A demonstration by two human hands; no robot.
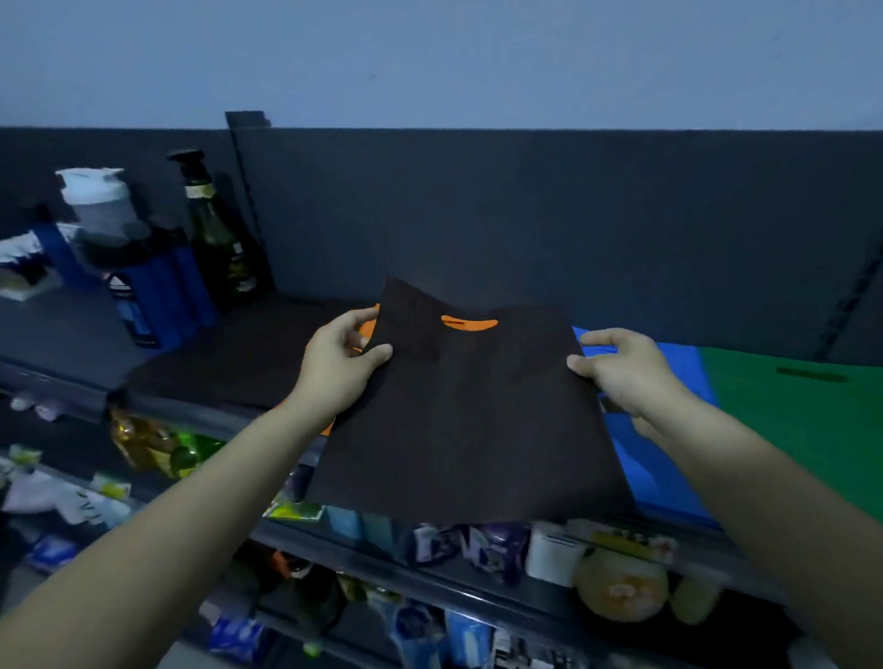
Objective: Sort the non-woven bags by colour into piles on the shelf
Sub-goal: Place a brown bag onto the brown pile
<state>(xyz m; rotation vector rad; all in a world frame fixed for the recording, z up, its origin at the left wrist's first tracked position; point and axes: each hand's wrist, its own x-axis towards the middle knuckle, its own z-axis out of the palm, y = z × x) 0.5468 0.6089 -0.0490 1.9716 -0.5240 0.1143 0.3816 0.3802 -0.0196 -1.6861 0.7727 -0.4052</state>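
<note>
Left hand (341,362) and right hand (623,371) each pinch a side of the black bag (464,425) — reckon it goes on the dark pile (226,366) centre-left next.

Bare forearms, left hand (341,360), right hand (625,370)

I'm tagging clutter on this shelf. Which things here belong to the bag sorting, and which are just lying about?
Job: black bag, gripped by left hand and right hand; orange bag under it; blue bag; green bag; black pile.
Lying about: green pump bottle; blue bottles; white-capped container; lower-shelf packets.
</note>
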